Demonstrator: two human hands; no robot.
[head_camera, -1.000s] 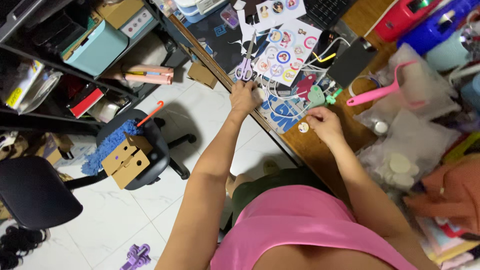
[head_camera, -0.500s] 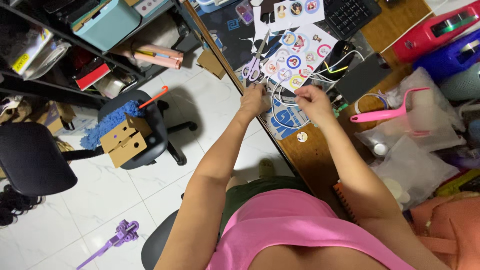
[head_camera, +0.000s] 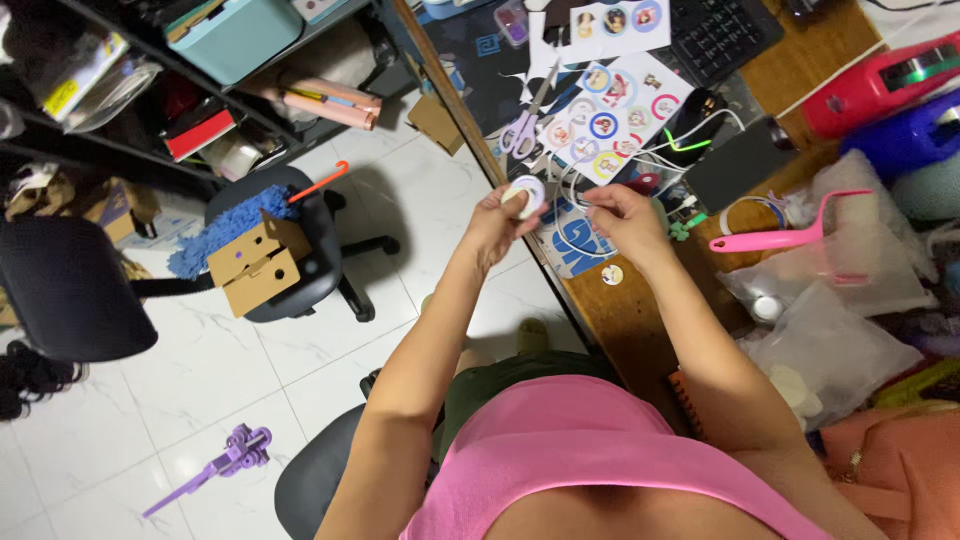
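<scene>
My left hand (head_camera: 497, 225) holds a small white ring-shaped piece (head_camera: 525, 195) up in front of me, over the edge of the wooden desk (head_camera: 610, 310). My right hand (head_camera: 620, 215) is close beside it, fingers pinched toward the ring; whether it grips anything is unclear. Under the hands lies a blue-and-white sheet (head_camera: 570, 245). A sheet of round printed pictures (head_camera: 615, 115) and purple-handled scissors (head_camera: 525, 125) lie further up the desk. A small round badge (head_camera: 612, 274) rests on the wood near my right wrist.
A pink scoop (head_camera: 785, 238), clear plastic bags (head_camera: 840, 340), a black keyboard (head_camera: 720, 35) and a dark phone (head_camera: 740, 165) crowd the desk. On the tiled floor stand a black chair with cardboard boxes (head_camera: 260, 262), another black chair (head_camera: 65, 290) and a purple toy (head_camera: 215, 465).
Both hands lifted off the desk and came together in front of me. The left hand now holds the white ring, and the view shifted slightly.
</scene>
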